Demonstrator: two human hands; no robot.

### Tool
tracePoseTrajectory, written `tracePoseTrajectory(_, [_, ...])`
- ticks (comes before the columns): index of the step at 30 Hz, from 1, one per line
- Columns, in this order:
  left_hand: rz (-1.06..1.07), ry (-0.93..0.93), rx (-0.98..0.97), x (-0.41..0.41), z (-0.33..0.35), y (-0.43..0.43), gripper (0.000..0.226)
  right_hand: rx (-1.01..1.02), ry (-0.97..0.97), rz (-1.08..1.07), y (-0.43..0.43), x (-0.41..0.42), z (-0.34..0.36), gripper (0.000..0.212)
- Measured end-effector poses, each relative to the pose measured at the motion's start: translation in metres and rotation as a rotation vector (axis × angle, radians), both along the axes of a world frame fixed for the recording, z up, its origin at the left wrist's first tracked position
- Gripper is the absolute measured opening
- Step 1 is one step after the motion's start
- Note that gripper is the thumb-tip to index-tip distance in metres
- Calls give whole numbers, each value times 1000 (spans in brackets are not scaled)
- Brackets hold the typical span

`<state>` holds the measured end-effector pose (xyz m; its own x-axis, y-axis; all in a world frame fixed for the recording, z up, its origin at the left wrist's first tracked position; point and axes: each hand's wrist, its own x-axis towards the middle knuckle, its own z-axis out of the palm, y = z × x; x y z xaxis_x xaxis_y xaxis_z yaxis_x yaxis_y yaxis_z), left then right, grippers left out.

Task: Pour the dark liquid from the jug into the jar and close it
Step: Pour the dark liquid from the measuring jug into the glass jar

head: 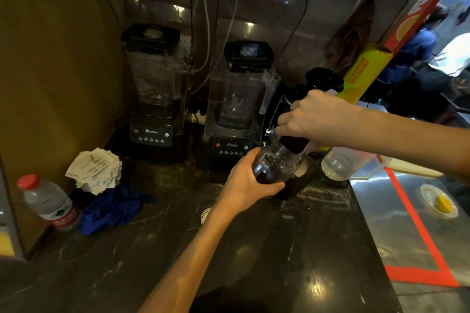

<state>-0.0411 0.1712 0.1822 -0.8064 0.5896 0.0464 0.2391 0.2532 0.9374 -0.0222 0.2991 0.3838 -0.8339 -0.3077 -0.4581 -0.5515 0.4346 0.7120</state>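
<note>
A clear glass jar [276,169] with dark liquid in it stands on the dark marble counter [254,249], tilted slightly. My left hand [245,187] is wrapped around the jar's left side. Just above the jar's mouth, my right hand [312,118] grips a tipped clear jug [292,143] holding dark liquid, its spout over the jar's opening. The jug is mostly hidden behind my right hand. A small round lid [205,215] lies on the counter near my left wrist, partly hidden.
Two black blenders [152,89] [241,107] stand at the back. A water bottle [48,202], a blue cloth [112,208] and a paper stack [95,170] lie left. A clear container [338,166], a yellow wrap roll [366,71] and a steel surface with orange tape [417,223] are right.
</note>
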Motion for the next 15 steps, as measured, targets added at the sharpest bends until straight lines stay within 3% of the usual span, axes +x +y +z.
tracePoseTrajectory(12, [-4,8,39,-6,9,11,90,77,67,-9,7,-2,7,53])
tracePoseTrajectory(15, [-9,4,57,-8,12,14,88,98,74,7,8,-1,10,42])
